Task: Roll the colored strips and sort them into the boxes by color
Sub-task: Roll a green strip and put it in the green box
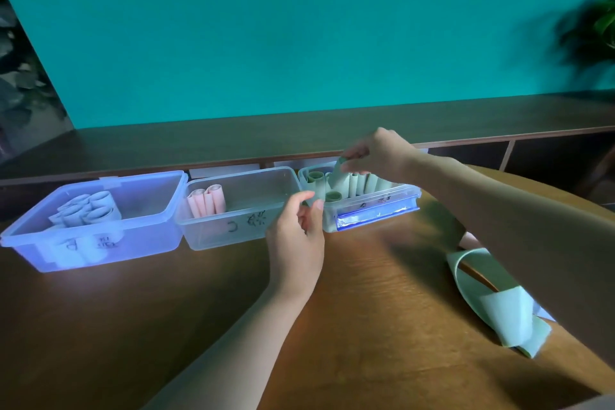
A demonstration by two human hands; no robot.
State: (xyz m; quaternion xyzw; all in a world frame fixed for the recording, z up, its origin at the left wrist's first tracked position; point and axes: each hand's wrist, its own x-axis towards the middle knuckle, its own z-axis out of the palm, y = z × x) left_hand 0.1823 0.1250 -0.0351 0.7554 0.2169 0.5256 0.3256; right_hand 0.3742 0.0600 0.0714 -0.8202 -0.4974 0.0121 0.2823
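Three clear plastic boxes stand in a row on the wooden table. The left box [20,243] holds several pale blue-white rolls [86,210]. Pink rolls [206,201] stand in the middle box [283,176]. The right box [412,201] is packed with green rolls [362,183]. My right hand [376,153] pinches the top of a rolled green strip [337,176] that stands in the right box. My left hand [296,233] hovers in front of the gap between the middle and right boxes, fingers loosely curled and holding nothing.
Loose green strips [492,296] lie curled on the table at the right, partly under my right forearm; a bit of pink strip [471,241] shows behind them. A dark wooden shelf [299,130] runs behind the boxes. A plant [599,30] stands far right.
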